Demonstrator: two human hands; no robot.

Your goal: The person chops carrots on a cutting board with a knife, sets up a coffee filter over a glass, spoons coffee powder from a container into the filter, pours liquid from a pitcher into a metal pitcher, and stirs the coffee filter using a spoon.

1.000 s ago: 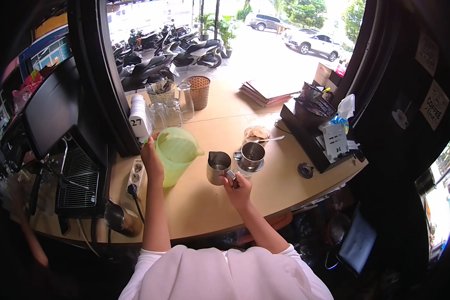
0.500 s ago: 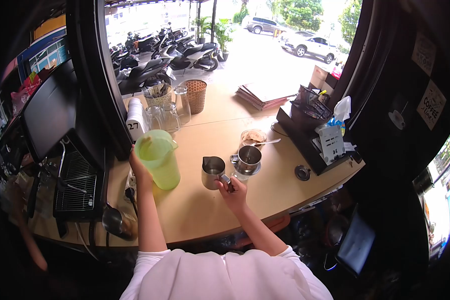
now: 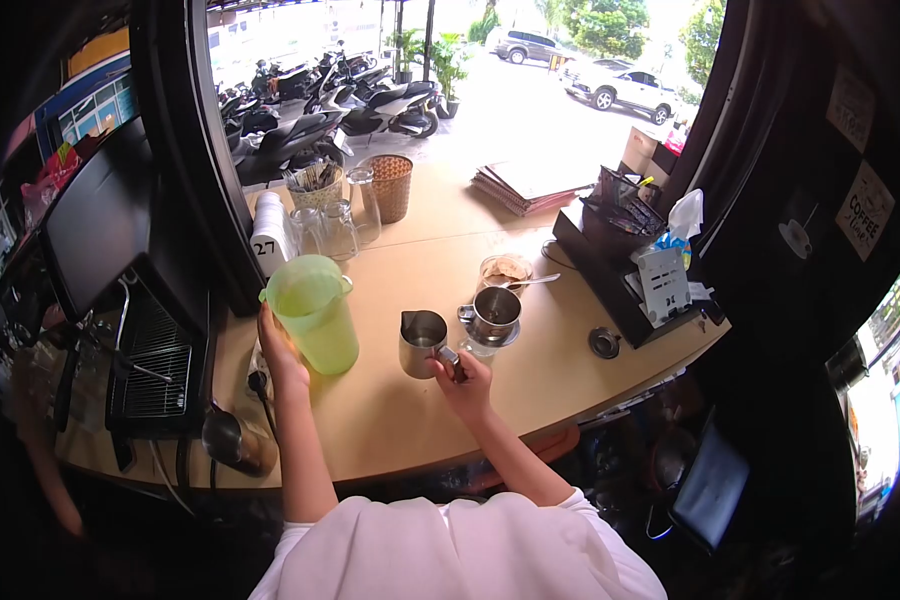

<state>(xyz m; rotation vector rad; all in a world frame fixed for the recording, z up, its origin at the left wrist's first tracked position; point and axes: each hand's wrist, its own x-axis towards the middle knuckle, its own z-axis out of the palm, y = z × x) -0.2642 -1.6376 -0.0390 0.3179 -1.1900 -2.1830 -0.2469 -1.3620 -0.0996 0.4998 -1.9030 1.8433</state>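
Observation:
My left hand (image 3: 282, 350) is at the left side of a translucent green pitcher (image 3: 325, 335), closed around its handle side; the fingers are partly hidden. The pitcher stands nearly upright, its inside visible from above. With my right hand (image 3: 464, 386) I grip the handle of a small steel milk jug (image 3: 425, 345), whose dark open mouth faces up. Just right of the jug, a metal drip coffee filter (image 3: 496, 312) sits on top of a glass. Behind that is a cup of brown powder (image 3: 505, 268) with a spoon (image 3: 535, 281) across it.
Glass mugs (image 3: 340, 235), a woven basket (image 3: 386, 190) and a white number stand (image 3: 269, 235) are at the back left. Menus (image 3: 530, 188) lie at the back. A round metal lid (image 3: 604, 343) is at right, an espresso machine (image 3: 155, 370) and another metal jug (image 3: 235, 442) at left.
The green pitcher has turned slightly, with a projection now showing at its left rim, and my left hand has shifted slightly lower. The milk jug has moved a little left with my right hand.

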